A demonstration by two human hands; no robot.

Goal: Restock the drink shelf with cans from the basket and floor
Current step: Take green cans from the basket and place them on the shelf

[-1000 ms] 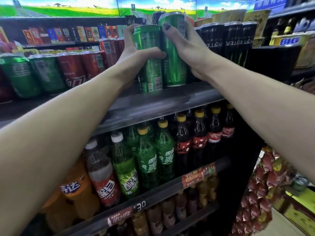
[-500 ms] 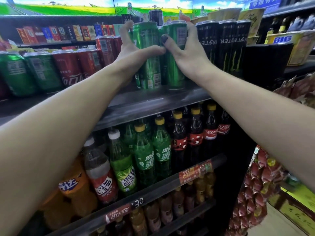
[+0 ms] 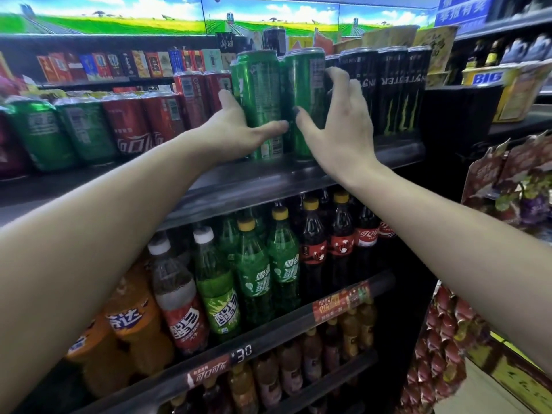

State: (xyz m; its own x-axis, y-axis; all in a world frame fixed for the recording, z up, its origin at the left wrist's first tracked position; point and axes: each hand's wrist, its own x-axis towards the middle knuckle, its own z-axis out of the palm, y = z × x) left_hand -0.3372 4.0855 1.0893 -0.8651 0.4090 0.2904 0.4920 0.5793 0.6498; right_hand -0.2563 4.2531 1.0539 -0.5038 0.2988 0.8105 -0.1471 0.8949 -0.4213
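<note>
Two tall green cans stand upright on the drink shelf (image 3: pixel 268 174), touching each other. The left can (image 3: pixel 263 103) is cupped loosely by the left hand (image 3: pixel 239 132), thumb across its front, fingers behind it; whether it is truly gripped or only touched cannot be told. The right can (image 3: pixel 304 100) is flanked by the right hand (image 3: pixel 337 130), whose grip is spread wide, fingers straight, fingertips at the can's far side. Both cans are judged placed; release and withdrawal are left. Basket and floor are out of view, so remaining stock cannot be told. Just right of the right grip, three black cans (image 3: pixel 391 94) are counted. Left of the left grip, red cans (image 3: pixel 161 115) and two green cans (image 3: pixel 59 130) are lined up.
</note>
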